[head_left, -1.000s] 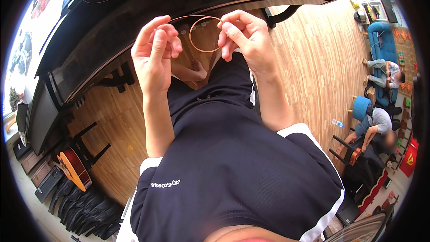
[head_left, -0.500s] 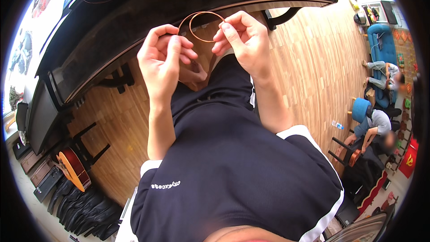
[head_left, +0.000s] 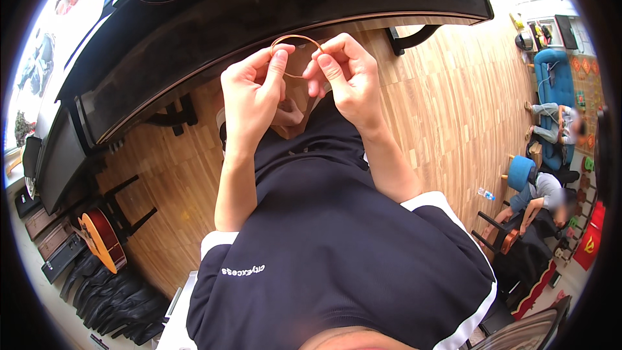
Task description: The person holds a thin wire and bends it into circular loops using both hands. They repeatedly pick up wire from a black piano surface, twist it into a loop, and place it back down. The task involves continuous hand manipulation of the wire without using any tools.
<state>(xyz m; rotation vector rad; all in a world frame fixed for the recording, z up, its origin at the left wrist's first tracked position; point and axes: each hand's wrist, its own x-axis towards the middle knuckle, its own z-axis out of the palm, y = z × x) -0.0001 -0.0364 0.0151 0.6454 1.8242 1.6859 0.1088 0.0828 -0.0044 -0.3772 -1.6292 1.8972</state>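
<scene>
Left hand and right hand each pinch the thin tan loop (likely light, floppy); best held at its sides.

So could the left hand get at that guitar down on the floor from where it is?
Probably not. The left hand is up pinching the thin loop with the right hand, and the guitar stands far off, low by the wall.

Bright even daylight, soft shadows; strong fisheye bending, black vignette at rim; bottom edge blurred.
</scene>
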